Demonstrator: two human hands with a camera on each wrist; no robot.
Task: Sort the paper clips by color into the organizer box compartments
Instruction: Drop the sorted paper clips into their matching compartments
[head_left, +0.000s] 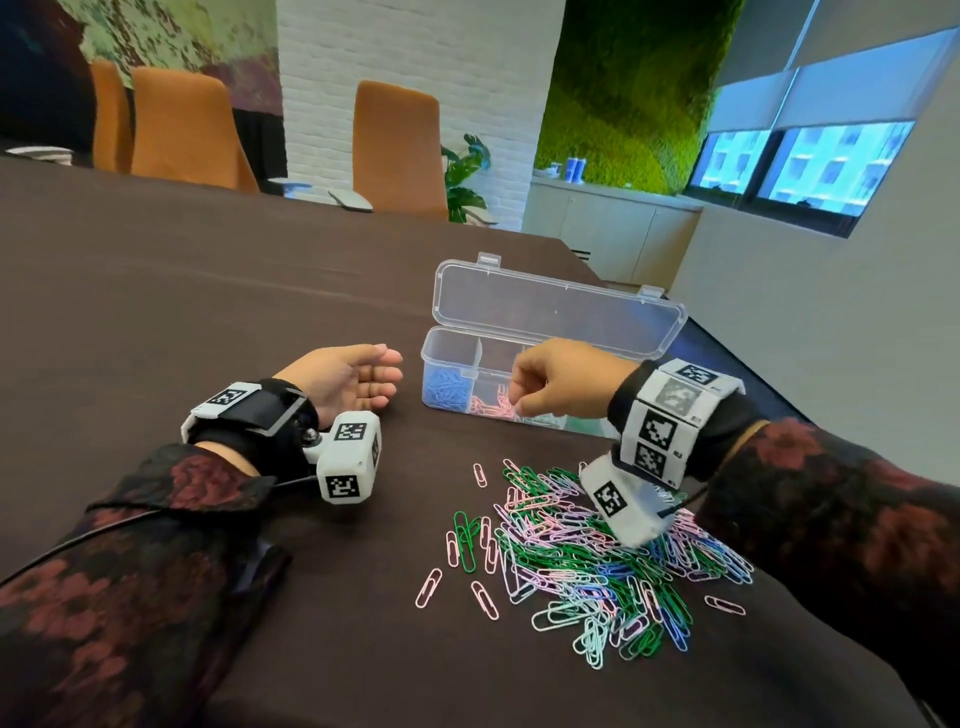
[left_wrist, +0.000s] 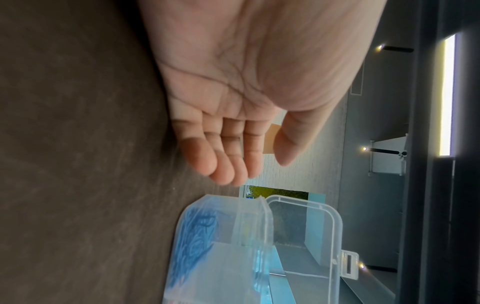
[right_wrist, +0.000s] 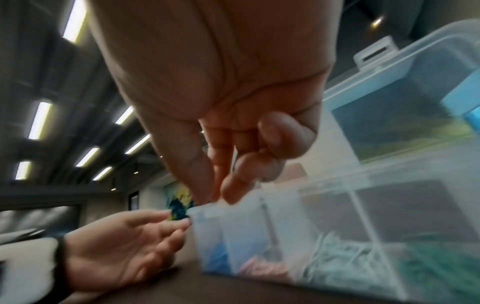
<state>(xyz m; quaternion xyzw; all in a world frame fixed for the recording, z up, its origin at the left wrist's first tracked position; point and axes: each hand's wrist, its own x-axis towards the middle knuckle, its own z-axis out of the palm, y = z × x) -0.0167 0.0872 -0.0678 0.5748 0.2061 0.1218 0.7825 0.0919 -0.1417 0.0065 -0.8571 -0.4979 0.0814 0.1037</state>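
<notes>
Loose clips, green, pink, blue and pale, lie heaped on the bench toward its right edge. Beyond them stands the box, lid up: blue clips in its left compartment, pink clips next. Right hand hovers over the box, fingers pinched narrow; whether they hold a clip I cannot tell. Left hand rests palm-up beside the box, fingers relaxed, holding nothing.
</notes>
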